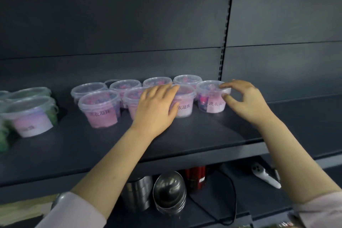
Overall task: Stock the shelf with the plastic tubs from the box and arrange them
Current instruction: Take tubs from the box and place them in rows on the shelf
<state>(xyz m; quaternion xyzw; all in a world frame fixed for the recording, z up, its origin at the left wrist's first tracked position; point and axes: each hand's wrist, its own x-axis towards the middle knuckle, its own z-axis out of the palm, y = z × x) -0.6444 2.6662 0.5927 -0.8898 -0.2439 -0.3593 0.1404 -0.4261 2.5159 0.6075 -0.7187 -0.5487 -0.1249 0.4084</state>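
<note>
Pink tubs [100, 109] stand in two rows on the dark shelf [185, 135]. The left hand [157, 105] lies with straight, closed fingers over the front row. It hides most of the second tub [131, 97] and half the label of the third tub [185, 106]. The right hand [244, 102] pinches the lid rim of the end tub [209, 96] between thumb and forefinger. At the left, green tubs [29, 114] are blurred and cut off by the frame. Metal bowls [169, 190] show dimly on the level below.
</note>
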